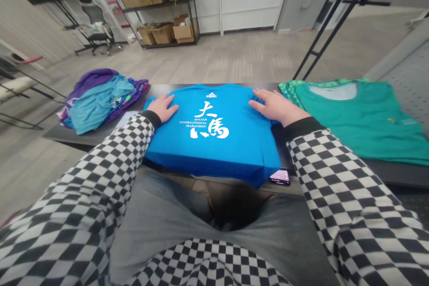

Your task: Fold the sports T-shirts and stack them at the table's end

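A bright blue T-shirt (214,154) lies flat and folded on a dark table (58,134), with white Chinese characters and "Dalian International Marathon" printed on it. My left hand (163,107) rests palm down on its upper left part, and my right hand (273,106) presses flat on its upper right part. Neither hand grips the cloth. A green T-shirt (362,120) lies to the right, and a crumpled heap of blue and purple garments (100,103) sits to the left. A phone (280,177) pokes out from under the blue shirt's near edge.
My checkered sleeves and grey-clad lap fill the near part of the view. Past the table's far edge lies a grey floor, with metal shelves (157,9) holding cardboard boxes and an office chair (95,31) beyond. Black metal bars (335,18) rise at the right.
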Tool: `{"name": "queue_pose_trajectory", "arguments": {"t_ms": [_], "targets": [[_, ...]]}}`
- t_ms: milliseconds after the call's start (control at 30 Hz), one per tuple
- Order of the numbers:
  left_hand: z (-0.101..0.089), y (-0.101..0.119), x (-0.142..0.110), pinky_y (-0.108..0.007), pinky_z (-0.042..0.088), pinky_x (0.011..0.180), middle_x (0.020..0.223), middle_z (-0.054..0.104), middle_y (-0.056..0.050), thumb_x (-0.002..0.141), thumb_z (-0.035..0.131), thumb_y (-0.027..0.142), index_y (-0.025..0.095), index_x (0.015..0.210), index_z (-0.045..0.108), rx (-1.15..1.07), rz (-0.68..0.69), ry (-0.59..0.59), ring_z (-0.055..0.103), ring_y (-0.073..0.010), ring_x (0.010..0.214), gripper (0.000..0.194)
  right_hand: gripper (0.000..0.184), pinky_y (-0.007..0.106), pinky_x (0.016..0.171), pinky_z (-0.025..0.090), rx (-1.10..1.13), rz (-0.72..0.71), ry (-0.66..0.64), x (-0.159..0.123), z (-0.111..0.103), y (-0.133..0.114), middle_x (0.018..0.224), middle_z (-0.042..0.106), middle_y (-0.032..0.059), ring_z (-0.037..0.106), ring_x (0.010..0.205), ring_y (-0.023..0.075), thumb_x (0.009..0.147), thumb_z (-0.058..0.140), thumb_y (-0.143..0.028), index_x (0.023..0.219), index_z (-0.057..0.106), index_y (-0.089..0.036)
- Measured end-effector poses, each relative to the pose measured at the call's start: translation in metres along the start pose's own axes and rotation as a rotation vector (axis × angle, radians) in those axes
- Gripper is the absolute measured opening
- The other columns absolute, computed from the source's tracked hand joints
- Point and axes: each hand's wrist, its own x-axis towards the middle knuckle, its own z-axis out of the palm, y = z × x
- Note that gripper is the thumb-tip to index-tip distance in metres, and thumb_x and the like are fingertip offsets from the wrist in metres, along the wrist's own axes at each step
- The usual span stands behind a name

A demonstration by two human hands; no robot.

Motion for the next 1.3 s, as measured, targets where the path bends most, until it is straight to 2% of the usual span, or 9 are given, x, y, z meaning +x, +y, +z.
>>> {"name": "queue_pose_trajectory", "arguments": {"t_ms": [200, 367, 467, 600, 767, 933, 1033, 1167, 1300], "targets": [[0.013, -0.015, 0.015, -0.067, 0.018, 0.142, 0.197, 0.014, -0.015, 0.107, 0.028, 0.084, 0.025, 0.190, 0.021, 0.090, -0.084, -0.157, 0.017, -0.0493, 0.179, 0.102, 0.087, 0.073, 0.142, 0.023, -0.056, 0.056, -0.123, -0.011, 0.006, 0.003, 0.190, 0.036, 0.0157, 0.031, 0.177, 0.0422, 0.111, 0.044, -0.076, 0.181, 0.046, -0.023], [-0.005, -0.002, 0.034, -0.058, 0.027, 0.142, 0.193, 0.026, -0.021, 0.104, 0.044, 0.079, 0.014, 0.188, 0.027, 0.088, -0.129, -0.237, 0.030, -0.0477, 0.176, 0.108, 0.088, 0.071, 0.141, 0.028, -0.053, 0.100, -0.064, -0.014, 0.003, -0.001, 0.187, 0.042, 0.0182, 0.037, 0.175, 0.0432, 0.110, 0.047, -0.074, 0.179, 0.050, -0.019], [-0.011, 0.023, 0.044, -0.057, 0.037, 0.138, 0.184, 0.045, -0.025, 0.100, 0.055, 0.074, 0.005, 0.180, 0.045, 0.059, -0.160, -0.203, 0.046, -0.0492, 0.166, 0.105, 0.082, 0.062, 0.139, 0.039, -0.066, 0.137, -0.020, -0.018, -0.002, -0.004, 0.180, 0.053, 0.0189, 0.049, 0.169, 0.0402, 0.114, 0.040, -0.069, 0.174, 0.057, -0.016], [0.002, 0.045, 0.043, -0.077, 0.022, 0.138, 0.194, 0.027, -0.014, 0.108, 0.038, 0.072, 0.023, 0.185, 0.039, 0.018, -0.081, -0.044, 0.025, -0.0509, 0.176, 0.091, 0.078, 0.062, 0.139, 0.039, -0.113, 0.162, -0.028, -0.020, -0.004, -0.002, 0.178, 0.055, 0.0208, 0.050, 0.167, 0.0422, 0.116, 0.034, -0.060, 0.170, 0.061, -0.011], [0.024, 0.041, 0.032, -0.078, 0.011, 0.139, 0.196, 0.019, -0.012, 0.104, 0.028, 0.086, 0.026, 0.188, 0.032, -0.045, -0.072, -0.058, 0.016, -0.0510, 0.178, 0.103, 0.082, 0.074, 0.141, 0.027, -0.108, 0.178, -0.106, -0.015, 0.003, 0.009, 0.190, 0.035, 0.0153, 0.033, 0.176, 0.0449, 0.114, 0.037, -0.065, 0.180, 0.047, -0.017], [0.023, 0.038, 0.033, -0.078, 0.009, 0.139, 0.198, 0.013, -0.011, 0.103, 0.022, 0.089, 0.028, 0.190, 0.025, -0.022, -0.077, -0.095, 0.012, -0.0526, 0.179, 0.107, 0.085, 0.073, 0.141, 0.028, -0.117, 0.200, -0.110, -0.013, 0.007, 0.012, 0.191, 0.034, 0.0140, 0.033, 0.176, 0.0454, 0.113, 0.035, -0.071, 0.182, 0.046, -0.020], [0.014, 0.043, 0.037, -0.079, 0.013, 0.138, 0.198, 0.011, -0.010, 0.103, 0.026, 0.087, 0.029, 0.190, 0.021, 0.008, -0.107, -0.140, 0.012, -0.0531, 0.179, 0.105, 0.083, 0.067, 0.141, 0.034, -0.119, 0.217, -0.075, -0.015, 0.003, 0.009, 0.187, 0.043, 0.0157, 0.041, 0.173, 0.0437, 0.113, 0.037, -0.070, 0.175, 0.056, -0.019], [-0.005, 0.072, 0.042, -0.084, 0.007, 0.136, 0.195, 0.019, -0.019, 0.108, 0.043, 0.070, 0.019, 0.186, 0.036, 0.148, -0.160, -0.173, 0.012, -0.0562, 0.178, 0.093, 0.068, 0.067, 0.128, 0.050, -0.138, 0.323, 0.049, -0.017, -0.009, 0.009, 0.160, 0.072, 0.0198, 0.066, 0.149, 0.0452, 0.113, 0.041, -0.060, 0.156, 0.076, -0.020], [-0.011, 0.141, 0.027, -0.075, 0.007, 0.142, 0.189, 0.037, -0.018, 0.113, 0.043, 0.049, 0.016, 0.172, 0.058, 0.126, 0.198, -0.004, 0.025, -0.0454, 0.177, 0.069, 0.059, 0.078, 0.119, 0.050, -0.159, 0.403, 0.108, -0.019, -0.018, 0.014, 0.155, 0.075, 0.0192, 0.066, 0.143, 0.0510, 0.111, 0.047, -0.054, 0.151, 0.081, -0.026]]}}
